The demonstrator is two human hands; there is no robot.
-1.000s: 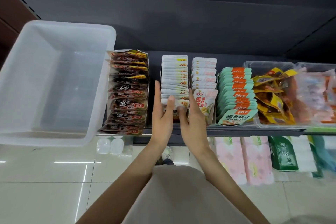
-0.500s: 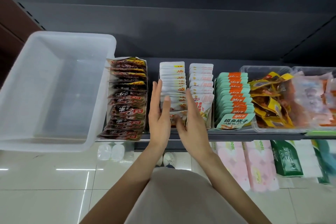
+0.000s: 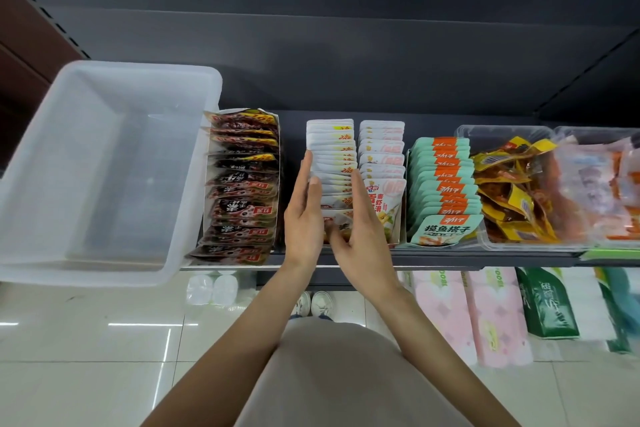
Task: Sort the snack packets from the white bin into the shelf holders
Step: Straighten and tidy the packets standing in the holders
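1. Left hand (image 3: 304,215), fingers straight, presses the left side of the row of white snack packets (image 3: 333,163).
2. Right hand (image 3: 362,236), fingers straight, flanks the row's right.
3. Translucent white plastic bin (image 3: 52,184) sits left of that row.
4. Mint-green packets (image 3: 445,229) right of it read "摸鱼搭子".

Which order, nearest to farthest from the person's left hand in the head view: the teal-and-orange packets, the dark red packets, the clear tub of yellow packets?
From the left hand:
1. dark red packets, just to its left.
2. teal-and-orange packets, to the right, past the right hand.
3. clear tub of yellow packets, farther right.
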